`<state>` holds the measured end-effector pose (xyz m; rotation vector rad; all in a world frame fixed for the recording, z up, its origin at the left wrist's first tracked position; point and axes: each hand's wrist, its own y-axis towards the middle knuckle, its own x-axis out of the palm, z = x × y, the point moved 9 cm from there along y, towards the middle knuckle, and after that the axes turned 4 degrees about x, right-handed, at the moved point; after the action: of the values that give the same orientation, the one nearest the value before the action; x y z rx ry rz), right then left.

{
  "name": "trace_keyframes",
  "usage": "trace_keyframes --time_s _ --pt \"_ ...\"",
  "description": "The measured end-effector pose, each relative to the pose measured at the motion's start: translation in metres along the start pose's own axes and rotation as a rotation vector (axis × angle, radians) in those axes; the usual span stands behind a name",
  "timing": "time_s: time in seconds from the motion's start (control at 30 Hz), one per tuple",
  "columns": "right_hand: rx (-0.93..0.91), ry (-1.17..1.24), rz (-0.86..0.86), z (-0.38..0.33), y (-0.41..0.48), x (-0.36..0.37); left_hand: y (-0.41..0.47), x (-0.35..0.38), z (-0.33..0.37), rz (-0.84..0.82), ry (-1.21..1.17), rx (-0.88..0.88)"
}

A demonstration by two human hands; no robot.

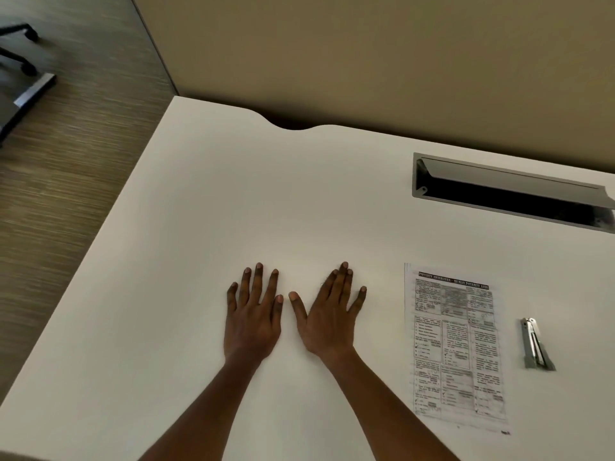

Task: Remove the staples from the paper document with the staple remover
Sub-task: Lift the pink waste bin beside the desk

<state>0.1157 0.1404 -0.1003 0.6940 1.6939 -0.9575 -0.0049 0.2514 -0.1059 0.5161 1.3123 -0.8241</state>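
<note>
Paper document (456, 347) lies flat on the white desk (206, 207), printed side up, and I take it as my landmark. Just to its right, apart from it, I see the staple remover (535, 344), a grey metal tool lying along the same direction. To the left of the document my right hand (327, 314) rests palm down, fingers stretched and a little spread, grasping nothing. Further left of the document my left hand (253, 314) lies the same way, flat and empty, thumbs pointing to each other. Both forearms reach forward. Beyond the document I see a grey cable slot (512, 191) with its lid raised.
</note>
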Motion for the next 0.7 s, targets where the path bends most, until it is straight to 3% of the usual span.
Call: trace_keyframes --time_s 0.13,0.23,0.5,0.6,0.7 --pt "-0.055 -0.091 0.121 0.050 0.011 -0.018 -0.001 0.000 -0.001 0.017 -0.002 0.001" --pt "-0.128 -0.151 0.096 0.071 0.022 -0.020 -0.001 0.000 0.000 0.026 -0.009 -0.001" --pt "-0.400 -0.146 -0.002 0.021 0.015 -0.002 0.000 0.002 -0.001 0.033 0.003 0.007" --pt "-0.410 -0.139 0.008 0.023 0.012 -0.006 0.000 0.002 -0.001 0.035 0.000 0.010" --pt "-0.306 -0.093 0.041 0.041 0.004 -0.011 -0.001 0.002 -0.002 0.041 -0.003 0.003"
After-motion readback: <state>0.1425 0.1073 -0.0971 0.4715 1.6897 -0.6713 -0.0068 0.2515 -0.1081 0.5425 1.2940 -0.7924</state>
